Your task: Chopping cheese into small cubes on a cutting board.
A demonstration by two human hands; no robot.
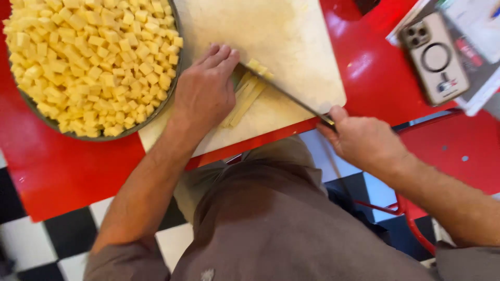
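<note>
**Knife working through pale yellow strips on the board**

Head view: the left hand (204,91) is lying palm-down over a bundle of pale yellow strips (244,100), fingers pressing flat and pinning them to the white cutting board (291,36). The right hand (364,139) is closing tightly around the handle of a long knife (284,92), whose blade is running diagonally across the board and meeting the far ends of the strips, where a few cut cubes (259,67) are sitting just beside the left fingertips. The strips are resting near the middle of the board, mostly hidden under the left hand.

Judging by the clean edges, the yellow stuff is looking firm yet easily cut, light, perhaps slightly slick; it seems best held from above near the cut, with fingertips staying clear of the edge.

To the left, a large dark bowl (161,106) is brimming with matching yellow cubes and touching the board's edge. Everything is sitting on a red table (62,166). At upper right a phone (434,57) is lying on some papers (484,88), well apart from the board. A checkered floor (31,244) is showing below.
</note>
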